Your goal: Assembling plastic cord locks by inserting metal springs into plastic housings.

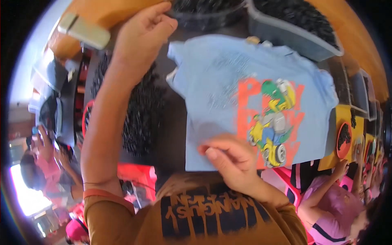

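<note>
A light blue T-shirt (pixel 208 122) with a coloured cartoon print lies flat on the dark table before me. Small glinting pieces (pixel 232 73) are scattered over its upper left part. My left hand (pixel 151 30) reaches far forward, beside the rim of a clear round tub (pixel 200 20) of small black pieces. Its fingers are curled in; what they hold, if anything, does not show. Over the shirt's lower edge hovers my right hand (pixel 232 159), thumb and forefinger drawn together. Anything between them is too small to make out.
A large heap of black pieces (pixel 141 118) lies left of the shirt. Behind it stands a grey bin (pixel 294 36) filled with similar pieces. A pale oblong case (pixel 83 32) rests at the far left. At right, a person in pink (pixel 326 204) works near a red dish (pixel 344 141).
</note>
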`<action>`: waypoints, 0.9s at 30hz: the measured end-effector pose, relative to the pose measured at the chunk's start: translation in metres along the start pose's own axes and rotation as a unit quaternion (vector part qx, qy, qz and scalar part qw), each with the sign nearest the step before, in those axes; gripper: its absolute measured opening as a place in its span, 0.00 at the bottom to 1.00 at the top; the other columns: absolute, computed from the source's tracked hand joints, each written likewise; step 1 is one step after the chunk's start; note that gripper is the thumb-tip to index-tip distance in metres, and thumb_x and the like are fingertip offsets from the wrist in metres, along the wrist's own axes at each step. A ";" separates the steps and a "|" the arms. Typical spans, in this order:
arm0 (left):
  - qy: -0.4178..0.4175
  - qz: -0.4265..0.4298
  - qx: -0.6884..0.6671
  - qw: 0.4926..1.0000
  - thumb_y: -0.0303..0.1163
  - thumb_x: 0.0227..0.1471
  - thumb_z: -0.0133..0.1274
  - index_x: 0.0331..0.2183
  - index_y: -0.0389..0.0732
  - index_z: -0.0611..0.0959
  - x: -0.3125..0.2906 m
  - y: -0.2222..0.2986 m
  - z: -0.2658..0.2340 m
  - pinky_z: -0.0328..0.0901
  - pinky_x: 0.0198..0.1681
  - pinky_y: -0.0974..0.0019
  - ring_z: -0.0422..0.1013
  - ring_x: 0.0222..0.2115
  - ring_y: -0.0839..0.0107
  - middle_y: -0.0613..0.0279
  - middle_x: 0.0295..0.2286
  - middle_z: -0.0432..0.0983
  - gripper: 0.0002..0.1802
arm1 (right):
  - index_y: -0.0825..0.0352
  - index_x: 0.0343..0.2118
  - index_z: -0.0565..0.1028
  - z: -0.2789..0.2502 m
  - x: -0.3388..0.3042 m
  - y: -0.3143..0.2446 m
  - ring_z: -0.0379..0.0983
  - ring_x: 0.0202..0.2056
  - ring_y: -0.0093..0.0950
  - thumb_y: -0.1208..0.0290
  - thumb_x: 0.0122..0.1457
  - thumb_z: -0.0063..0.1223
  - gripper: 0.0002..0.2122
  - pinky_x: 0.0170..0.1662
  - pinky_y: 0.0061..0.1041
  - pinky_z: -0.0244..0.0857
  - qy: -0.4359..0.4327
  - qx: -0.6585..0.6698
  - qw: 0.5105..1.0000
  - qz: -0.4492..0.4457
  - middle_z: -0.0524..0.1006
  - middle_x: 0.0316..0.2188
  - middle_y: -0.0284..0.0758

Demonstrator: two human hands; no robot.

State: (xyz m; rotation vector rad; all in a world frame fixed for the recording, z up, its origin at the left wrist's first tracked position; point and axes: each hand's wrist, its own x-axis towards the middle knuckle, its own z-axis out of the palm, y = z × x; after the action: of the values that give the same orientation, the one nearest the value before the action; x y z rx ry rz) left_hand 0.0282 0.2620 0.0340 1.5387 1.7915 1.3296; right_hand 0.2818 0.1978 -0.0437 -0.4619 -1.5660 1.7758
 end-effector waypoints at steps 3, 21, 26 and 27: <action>0.043 -0.047 0.100 0.993 0.30 0.52 0.50 0.43 0.37 0.78 -0.068 0.019 -0.024 0.59 0.30 0.80 0.63 0.26 0.85 0.73 0.27 0.71 0.15 | 0.73 0.37 0.75 0.003 0.003 -0.001 0.74 0.29 0.26 0.82 0.54 0.51 0.08 0.32 0.21 0.65 0.029 0.008 0.999 -0.039 0.77 0.29 0.39; 0.038 0.117 0.326 0.937 0.23 0.34 0.60 0.32 0.38 0.81 -0.183 -0.009 -0.010 0.60 0.31 0.63 0.67 0.26 0.65 0.63 0.26 0.71 0.16 | 0.74 0.36 0.74 0.025 -0.003 0.004 0.73 0.31 0.28 0.81 0.54 0.51 0.07 0.35 0.23 0.66 0.033 -0.163 0.986 -0.009 0.77 0.31 0.41; -0.021 0.105 0.298 0.948 0.23 0.35 0.60 0.35 0.36 0.81 -0.194 -0.008 -0.006 0.60 0.33 0.61 0.68 0.26 0.63 0.60 0.28 0.72 0.17 | 0.74 0.36 0.74 0.025 -0.004 0.001 0.74 0.31 0.28 0.81 0.54 0.51 0.07 0.36 0.23 0.66 0.033 -0.192 0.981 -0.023 0.77 0.30 0.41; 0.004 0.109 0.292 0.950 0.23 0.36 0.59 0.34 0.36 0.81 -0.194 -0.007 -0.010 0.60 0.33 0.62 0.68 0.26 0.63 0.60 0.28 0.73 0.16 | 0.74 0.36 0.74 0.025 -0.003 0.001 0.74 0.31 0.28 0.81 0.54 0.51 0.07 0.36 0.23 0.66 0.026 -0.195 0.980 -0.025 0.77 0.30 0.41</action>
State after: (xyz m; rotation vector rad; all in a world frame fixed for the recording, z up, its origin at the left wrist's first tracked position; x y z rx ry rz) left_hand 0.0730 0.0802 -0.0168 2.0854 2.1978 0.9256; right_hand 0.2671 0.1780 -0.0405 -0.6414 -1.8768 1.4054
